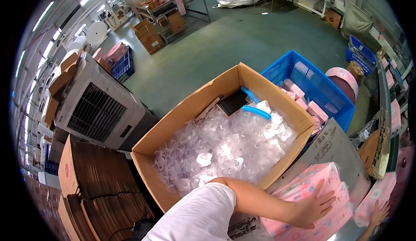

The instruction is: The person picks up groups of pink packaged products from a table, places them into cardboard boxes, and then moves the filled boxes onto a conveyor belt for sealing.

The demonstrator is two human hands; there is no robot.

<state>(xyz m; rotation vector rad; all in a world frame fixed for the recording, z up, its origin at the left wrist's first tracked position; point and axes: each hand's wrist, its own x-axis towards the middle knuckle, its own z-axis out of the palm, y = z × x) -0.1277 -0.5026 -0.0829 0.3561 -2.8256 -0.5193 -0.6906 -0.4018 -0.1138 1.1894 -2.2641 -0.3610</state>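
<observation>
My left arm, in a white sleeve, reaches across the front of a cardboard box. My left hand [314, 206] lies with spread fingers on a group of pink floral soft packs [310, 182], pressed side by side on a metal surface. At the lower right edge my right hand [379, 215] shows partly, its fingers apart beside another pink pack [376, 193]. Whether that hand presses on the pack I cannot tell. Inside the cardboard box [173, 124] is a heap of clear plastic pieces [221, 150], with two blue curved strips [256, 112] on top.
A blue crate [333, 98] with small pink packs stands behind the box. To the left are an air cooler [102, 111] and stacked flat cartons [102, 176]. A conveyor [381, 141] with pink packs runs along the right. Tables [182, 0] stand farther off.
</observation>
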